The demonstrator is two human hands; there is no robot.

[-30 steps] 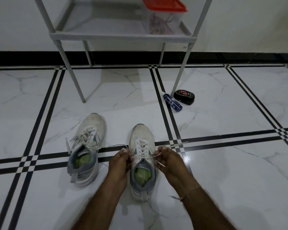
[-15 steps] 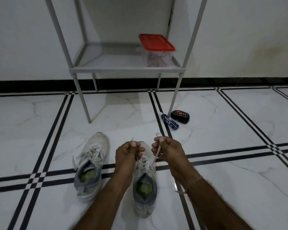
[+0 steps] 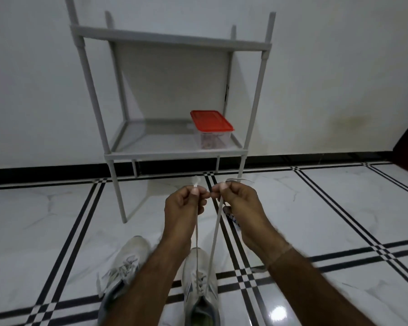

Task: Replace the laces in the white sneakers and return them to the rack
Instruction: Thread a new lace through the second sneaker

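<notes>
- Both hands have risen since half a second ago, drawing the lace ends high above the sneaker. The view has tipped up too, so the whole rack now shows.
- The left hand (image 3: 184,204) pinches one end of the lace (image 3: 216,231) between thumb and forefinger, with the other fingers curled. A short tip stands up above the pinch.
- The right hand (image 3: 242,203) pinches the other end the same way, and its loose tail trails off to the right. The two hands' fingertips almost touch.
- Two taut strands run down from the hands to the eyelets of the sneaker (image 3: 191,274). It sits on the floor between the forearms, toe pointing toward the rack (image 3: 174,153).
- The other sneaker (image 3: 127,260) lies just to its left, partly hidden by the left forearm, with its laces loose.
- The rack stands against the wall, well beyond both shoes. A box (image 3: 211,121) with a red lid sits on its lower shelf.
- Risk: nothing holds the sneaker down, so a harder upward pull would likely lift or tip it.
- Risk: pulling one strand more than the other would leave the ends unequal, and the short end could slip back through an eyelet.
- Risk: both grips are only fingertip pinches, so a jerk could pull an end free.
- Risk: a tube (image 3: 232,217) lies on the floor beneath the right hand, where a dropping hand or tail could knock it.
</notes>
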